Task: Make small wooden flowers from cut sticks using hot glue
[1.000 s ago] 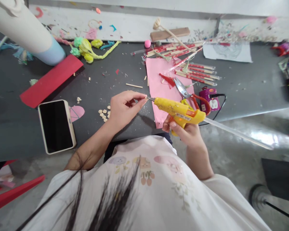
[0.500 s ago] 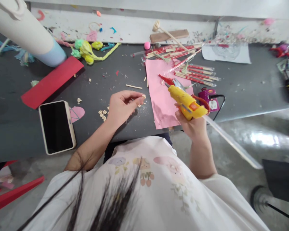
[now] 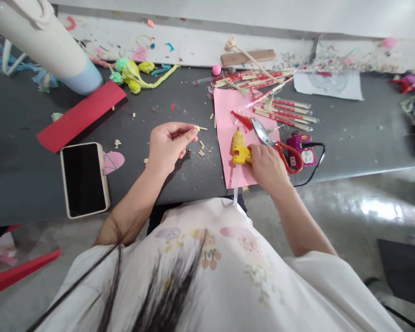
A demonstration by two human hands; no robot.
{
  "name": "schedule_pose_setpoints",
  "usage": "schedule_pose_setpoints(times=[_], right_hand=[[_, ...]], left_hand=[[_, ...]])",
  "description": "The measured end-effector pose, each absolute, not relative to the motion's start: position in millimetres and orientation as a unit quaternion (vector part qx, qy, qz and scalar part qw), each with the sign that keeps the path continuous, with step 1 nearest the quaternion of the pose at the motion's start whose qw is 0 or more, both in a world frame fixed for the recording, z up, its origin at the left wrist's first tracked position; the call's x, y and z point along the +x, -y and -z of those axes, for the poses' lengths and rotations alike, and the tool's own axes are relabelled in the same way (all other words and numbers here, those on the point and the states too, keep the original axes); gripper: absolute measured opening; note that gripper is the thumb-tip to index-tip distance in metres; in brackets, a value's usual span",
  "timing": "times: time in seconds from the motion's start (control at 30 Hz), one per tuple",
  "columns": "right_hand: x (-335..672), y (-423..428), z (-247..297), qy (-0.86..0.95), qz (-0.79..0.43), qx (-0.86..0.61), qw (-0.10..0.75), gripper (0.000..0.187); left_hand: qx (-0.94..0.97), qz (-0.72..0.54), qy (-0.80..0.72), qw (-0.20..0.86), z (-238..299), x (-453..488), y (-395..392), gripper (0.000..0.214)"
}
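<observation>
My left hand [image 3: 168, 145] hovers over the dark table [image 3: 17, 175], its fingers pinched on a small pale bit at the fingertips. My right hand [image 3: 268, 167] is closed on the handle of a yellow glue gun [image 3: 239, 147], which lies on a pink paper sheet [image 3: 228, 115] with its nozzle pointing away from me. A clear glue stick [image 3: 235, 186] sticks out of the gun's back toward my body. Small pale bits [image 3: 202, 148] lie scattered on the table between my hands.
Red-handled scissors [image 3: 280, 145] and a purple plug block [image 3: 302, 150] lie just right of the gun. Red and tan sticks [image 3: 280, 108] are piled behind. A phone [image 3: 85, 177] lies at the left, with a red paper strip [image 3: 81, 115] and a white tube [image 3: 44, 44] beyond.
My right hand has lowered the glue gun from the air onto the pink sheet and turned it. My left hand drew back a little, still pinched.
</observation>
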State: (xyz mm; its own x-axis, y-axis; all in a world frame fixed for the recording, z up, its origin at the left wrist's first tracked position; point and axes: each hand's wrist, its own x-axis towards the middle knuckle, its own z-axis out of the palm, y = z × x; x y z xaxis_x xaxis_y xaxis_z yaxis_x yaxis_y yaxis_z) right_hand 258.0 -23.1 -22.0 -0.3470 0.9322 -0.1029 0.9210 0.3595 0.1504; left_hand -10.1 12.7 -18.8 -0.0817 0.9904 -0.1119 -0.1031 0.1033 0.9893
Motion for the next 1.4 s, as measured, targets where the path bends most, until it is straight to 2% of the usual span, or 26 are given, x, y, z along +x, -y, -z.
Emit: schedule_pose_setpoints(times=[0.17, 0.33, 0.53, 0.97, 1.4], right_hand=[[256.2, 22.8, 0.4, -0.834, 0.011, 0.548, 0.067, 0.049], [230.8, 11.4, -21.4, -0.848, 0.072, 0.523, 0.044, 0.025], [183.5, -15.5, -9.6, -0.887, 0.112, 0.447, 0.023, 0.02], [163.0, -39.1, 9.7, -0.916, 0.097, 0.388, 0.024, 0.026], [154.6, -41.6, 11.5, -0.918, 0.078, 0.387, 0.044, 0.023]], left_hand=[[0.437, -0.509, -0.531, 0.517, 19.4, -11.4, -13.1, 0.02], [0.428, -0.51, -0.538, 0.517, 16.9, -13.1, -13.5, 0.02], [0.428, -0.523, -0.539, 0.502, 20.9, -16.7, -17.1, 0.019], [0.439, -0.532, -0.536, 0.486, 19.9, -19.4, -18.2, 0.021], [0.425, -0.529, -0.535, 0.504, 16.2, -18.2, -15.6, 0.026]])
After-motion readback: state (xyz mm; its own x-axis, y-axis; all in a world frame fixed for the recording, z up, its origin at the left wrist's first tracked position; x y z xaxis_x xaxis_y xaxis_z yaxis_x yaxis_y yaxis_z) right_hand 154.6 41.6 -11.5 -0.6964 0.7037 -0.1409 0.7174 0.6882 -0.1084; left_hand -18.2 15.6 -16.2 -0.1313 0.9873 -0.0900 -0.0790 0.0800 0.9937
